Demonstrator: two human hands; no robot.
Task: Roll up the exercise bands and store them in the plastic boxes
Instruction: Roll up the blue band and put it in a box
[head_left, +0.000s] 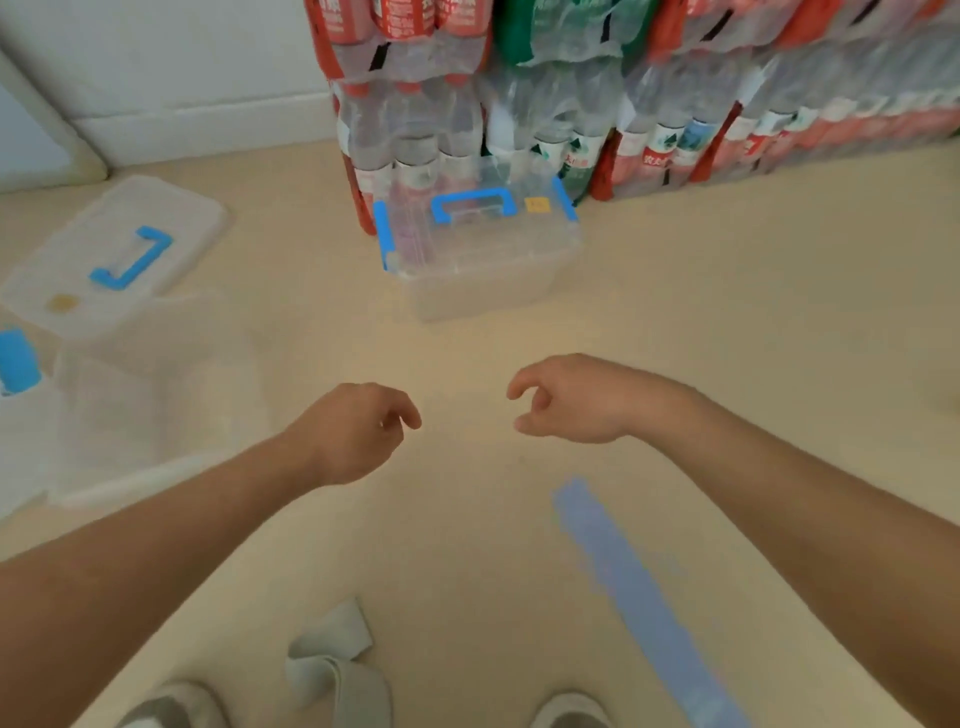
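Hovering empty, your left hand and right hand have fingers loosely curled. The blue band lies on the floor below your right hand, the nearer one, running back toward you.

Two bands: a blue band and a grey band. Two boxes, a closed box and an open box, plus one loose lid. Also a left hand, a right hand, a left shoe and a right shoe.
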